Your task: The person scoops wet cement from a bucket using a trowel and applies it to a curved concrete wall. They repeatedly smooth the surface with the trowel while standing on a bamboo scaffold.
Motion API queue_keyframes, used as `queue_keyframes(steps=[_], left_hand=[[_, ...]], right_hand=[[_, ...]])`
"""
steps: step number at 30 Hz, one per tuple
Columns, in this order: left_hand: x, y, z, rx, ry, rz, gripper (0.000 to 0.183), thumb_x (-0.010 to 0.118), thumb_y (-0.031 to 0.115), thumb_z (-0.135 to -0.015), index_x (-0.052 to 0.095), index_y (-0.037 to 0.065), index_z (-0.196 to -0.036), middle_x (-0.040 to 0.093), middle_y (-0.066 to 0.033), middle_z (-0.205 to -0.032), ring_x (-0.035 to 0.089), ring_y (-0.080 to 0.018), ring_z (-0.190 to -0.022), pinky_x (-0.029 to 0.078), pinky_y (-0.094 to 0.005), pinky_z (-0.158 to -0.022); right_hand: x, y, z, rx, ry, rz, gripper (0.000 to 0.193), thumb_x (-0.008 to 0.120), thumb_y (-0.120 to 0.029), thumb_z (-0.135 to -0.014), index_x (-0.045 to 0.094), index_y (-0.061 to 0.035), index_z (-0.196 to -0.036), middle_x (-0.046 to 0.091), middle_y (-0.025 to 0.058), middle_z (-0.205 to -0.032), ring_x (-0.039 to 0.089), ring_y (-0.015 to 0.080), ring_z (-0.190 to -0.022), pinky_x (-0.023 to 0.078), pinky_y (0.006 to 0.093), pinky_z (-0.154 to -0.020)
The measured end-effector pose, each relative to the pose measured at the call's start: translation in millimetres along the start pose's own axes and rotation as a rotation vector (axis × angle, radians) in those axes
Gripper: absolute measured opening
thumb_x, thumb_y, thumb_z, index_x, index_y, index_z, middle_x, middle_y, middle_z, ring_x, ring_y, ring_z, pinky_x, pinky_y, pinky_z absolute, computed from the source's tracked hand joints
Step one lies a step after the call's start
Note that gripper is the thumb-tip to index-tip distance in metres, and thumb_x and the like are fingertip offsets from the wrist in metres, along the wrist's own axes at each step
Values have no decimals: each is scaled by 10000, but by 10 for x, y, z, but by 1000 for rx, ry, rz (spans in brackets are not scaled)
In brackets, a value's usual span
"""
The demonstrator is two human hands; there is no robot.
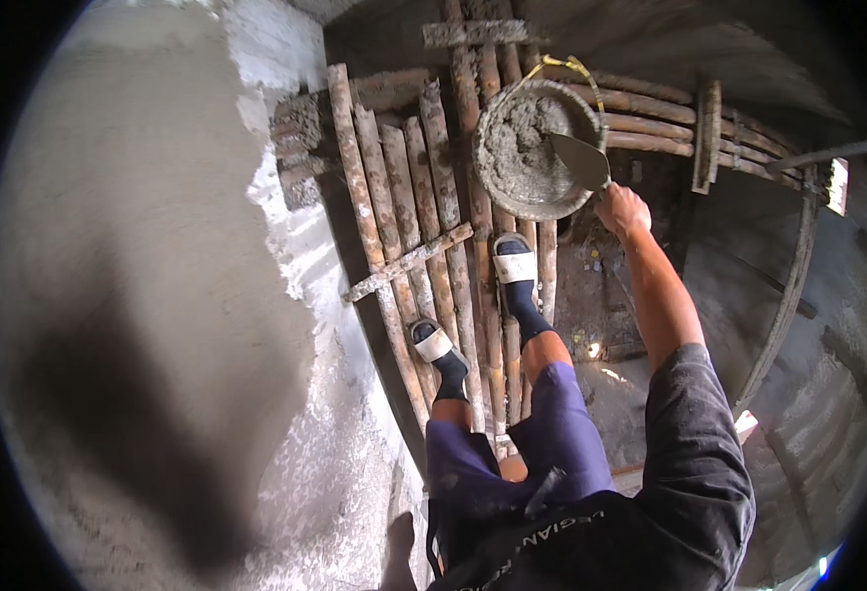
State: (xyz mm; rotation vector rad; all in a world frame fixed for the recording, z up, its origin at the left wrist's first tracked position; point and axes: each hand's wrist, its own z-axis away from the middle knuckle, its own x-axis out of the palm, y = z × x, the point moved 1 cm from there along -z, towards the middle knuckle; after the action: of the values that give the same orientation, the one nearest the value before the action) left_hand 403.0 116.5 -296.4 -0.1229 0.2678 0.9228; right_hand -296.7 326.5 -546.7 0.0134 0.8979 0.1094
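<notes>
My right hand is closed around the handle of a trowel, with my arm stretched forward. The trowel's broad metal blade reaches over the rim of a round bucket, its tip above the wet grey mortar inside. More mortar lies toward the bucket's left and far side, while the near right shows bare inner wall. A yellow bail handle rises at the bucket's far edge. I cannot make out my left hand anywhere in the picture.
I stand in white-strapped sandals on a platform of wooden poles, with gaps between them. A short crosspiece lies across the poles. To the left rises a grey plastered wall with a rough white edge. Lower ground shows below at right.
</notes>
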Motion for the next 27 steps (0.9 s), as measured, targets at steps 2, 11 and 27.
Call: queue_keyframes(steps=[2,11,27], left_hand=[[163,124,106,-240,-100,223,315,320,221,-888,511,24,-734,546,-219,-779,537,-402,-781,402,-486,-661],[-176,479,10,-497,-143,367,347,385,300,-862,545,3,-786,587,-151,-760,575,-201,-727,430,-364,-683],[-1248,1140,478,-129,533,576,345,491,323,-864,618,26,-985,627,-190,-917,603,-319,-887,463,-360,-778]], right_hand=[[336,-326,-422,-63,-149,-62,276,501,-230,-762,619,-47,-933,628,195,-938,609,337,-894,490,416,-770],[762,-598,-225,-165,-325,-742,403,555,-307,-728,556,56,-901,573,208,-708,580,279,-682,460,389,-649],[-1139,-249,1526,-459,-385,-1120,372,535,-315,-780,560,10,-959,487,25,-601,431,93,-497,385,275,-460]])
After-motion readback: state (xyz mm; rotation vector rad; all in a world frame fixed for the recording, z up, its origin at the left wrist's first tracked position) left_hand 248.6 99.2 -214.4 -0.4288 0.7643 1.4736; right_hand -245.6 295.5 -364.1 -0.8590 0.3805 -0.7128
